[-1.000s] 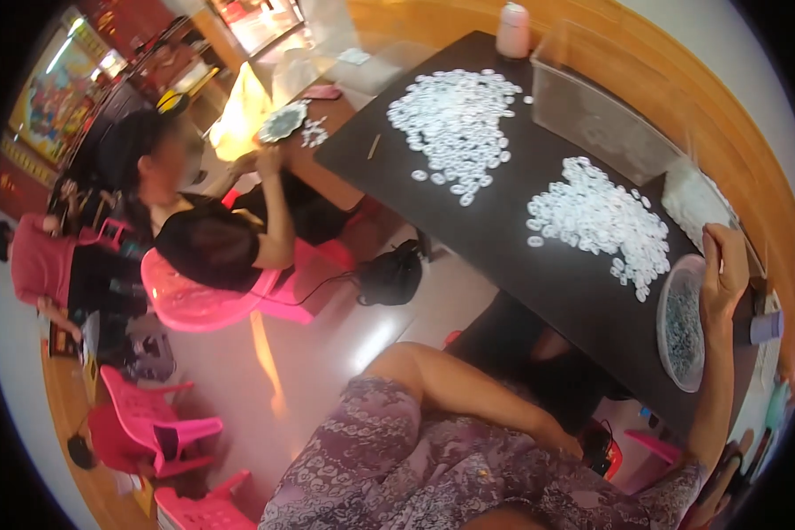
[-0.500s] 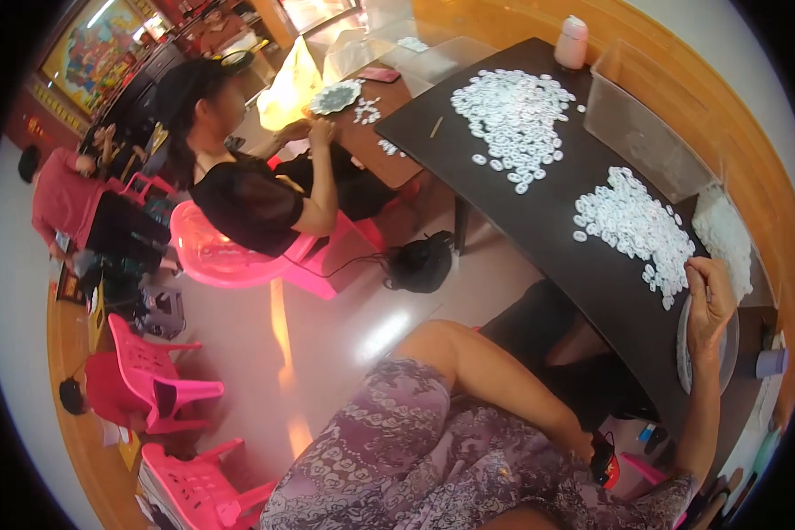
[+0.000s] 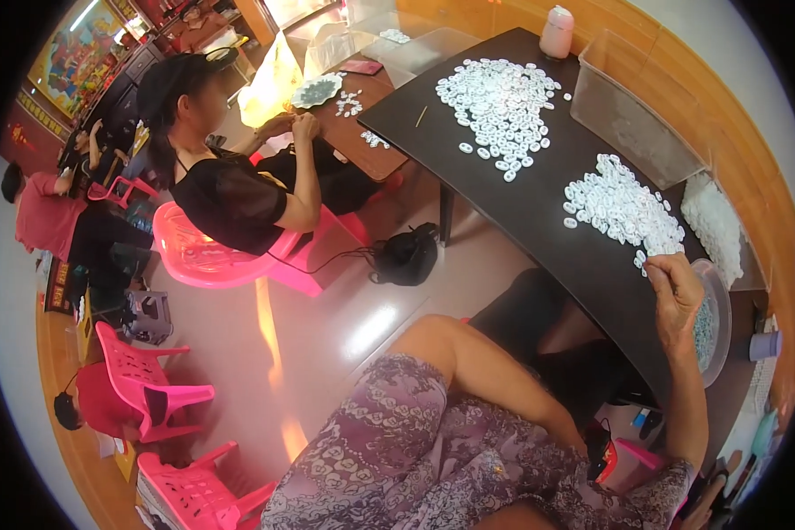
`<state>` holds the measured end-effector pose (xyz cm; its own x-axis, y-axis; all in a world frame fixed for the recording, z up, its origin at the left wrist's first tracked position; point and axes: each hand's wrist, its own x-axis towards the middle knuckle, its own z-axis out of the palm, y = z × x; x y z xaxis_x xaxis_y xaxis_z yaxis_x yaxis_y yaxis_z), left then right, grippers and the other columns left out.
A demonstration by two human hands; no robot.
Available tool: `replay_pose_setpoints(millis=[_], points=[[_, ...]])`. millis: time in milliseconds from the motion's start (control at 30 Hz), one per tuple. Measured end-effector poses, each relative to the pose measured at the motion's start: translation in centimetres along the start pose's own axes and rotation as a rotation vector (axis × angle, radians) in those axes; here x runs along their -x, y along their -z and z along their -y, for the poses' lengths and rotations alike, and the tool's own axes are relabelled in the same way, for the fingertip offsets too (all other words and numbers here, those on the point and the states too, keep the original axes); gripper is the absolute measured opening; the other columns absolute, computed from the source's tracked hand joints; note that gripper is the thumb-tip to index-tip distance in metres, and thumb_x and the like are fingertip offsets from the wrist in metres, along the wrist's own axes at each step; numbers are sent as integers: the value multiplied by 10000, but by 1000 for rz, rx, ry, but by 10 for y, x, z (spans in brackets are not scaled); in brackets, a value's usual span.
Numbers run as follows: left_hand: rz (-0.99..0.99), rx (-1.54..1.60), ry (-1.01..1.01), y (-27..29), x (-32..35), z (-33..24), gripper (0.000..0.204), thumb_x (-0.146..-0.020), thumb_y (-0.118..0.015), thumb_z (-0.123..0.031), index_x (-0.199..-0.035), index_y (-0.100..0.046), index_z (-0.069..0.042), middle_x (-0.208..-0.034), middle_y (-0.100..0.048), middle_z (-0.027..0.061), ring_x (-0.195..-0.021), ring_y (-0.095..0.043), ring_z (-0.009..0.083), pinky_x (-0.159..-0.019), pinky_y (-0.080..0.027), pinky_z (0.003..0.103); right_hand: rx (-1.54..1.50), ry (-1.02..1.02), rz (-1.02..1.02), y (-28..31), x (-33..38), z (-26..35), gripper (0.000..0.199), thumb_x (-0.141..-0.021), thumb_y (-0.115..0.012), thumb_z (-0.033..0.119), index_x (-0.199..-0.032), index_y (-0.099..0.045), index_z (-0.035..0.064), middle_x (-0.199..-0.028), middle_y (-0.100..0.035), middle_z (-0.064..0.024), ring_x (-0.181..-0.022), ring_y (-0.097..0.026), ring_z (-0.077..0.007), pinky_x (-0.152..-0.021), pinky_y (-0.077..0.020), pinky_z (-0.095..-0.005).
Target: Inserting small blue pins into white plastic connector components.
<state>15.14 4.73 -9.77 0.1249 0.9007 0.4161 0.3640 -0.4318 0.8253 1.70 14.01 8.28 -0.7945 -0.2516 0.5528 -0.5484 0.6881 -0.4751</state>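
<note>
On the dark table, my right hand (image 3: 677, 291) bends its fingers into a pinch at the near edge of a pile of small white oval pieces (image 3: 623, 208). What sits between its fingertips is too small to make out. Beside that wrist is a round clear bowl (image 3: 721, 353) with small bluish-green bits in it. Farther off lies a second pile of white oval pieces (image 3: 499, 110). My left forearm (image 3: 512, 384) is bent across in front of me; my left hand is hidden behind my patterned clothing.
A clear plastic bin (image 3: 632, 124) stands along the wall, with a pale pink bottle (image 3: 556, 34) and a bag of white material (image 3: 714, 228) near it. At left, a co-worker (image 3: 238, 190) sits on a pink chair (image 3: 181, 252) by a brown table (image 3: 371, 150). A black bag (image 3: 405, 256) lies on the floor.
My right hand has moved left and slightly nearer over the front edge of the near pile, uncovering more of the bowl. The whole view has shifted a little.
</note>
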Motion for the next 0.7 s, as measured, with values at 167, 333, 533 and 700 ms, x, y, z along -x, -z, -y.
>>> replay_pose_setpoints(millis=[167,333,533,700], points=[[37,-38,-34,21,-4,2,149,-739,-565,-158,-764,-583,-12,-730,-600,165,-688,-588,345,-716,-396,468,42,-39,35,14,9,4,36,-794,-574,-32,-814,-596,-11,-726,-552,-50,-669,-512,-126,-611,-395,-235],[80,-98,-48,28,-8,9,144,-737,-566,-158,-762,-586,-18,-728,-602,161,-688,-590,345,-715,-397,467,20,-110,-18,16,19,-1,49,-768,-597,-37,-806,-599,-6,-698,-537,-55,-648,-510,-140,-591,-393,-246],[102,-175,-36,-10,-9,11,138,-734,-568,-158,-760,-589,-24,-725,-604,156,-689,-592,345,-714,-399,466,-23,-151,-33,7,22,-6,58,-745,-614,-37,-787,-597,-1,-678,-529,-64,-628,-512,-162,-580,-396,-263],[112,-229,-40,-21,-13,12,134,-731,-569,-158,-758,-592,-29,-723,-606,152,-689,-593,344,-714,-400,466,-26,-144,-5,7,25,-4,59,-745,-613,-39,-785,-597,2,-679,-533,-65,-632,-514,-165,-582,-398,-266]])
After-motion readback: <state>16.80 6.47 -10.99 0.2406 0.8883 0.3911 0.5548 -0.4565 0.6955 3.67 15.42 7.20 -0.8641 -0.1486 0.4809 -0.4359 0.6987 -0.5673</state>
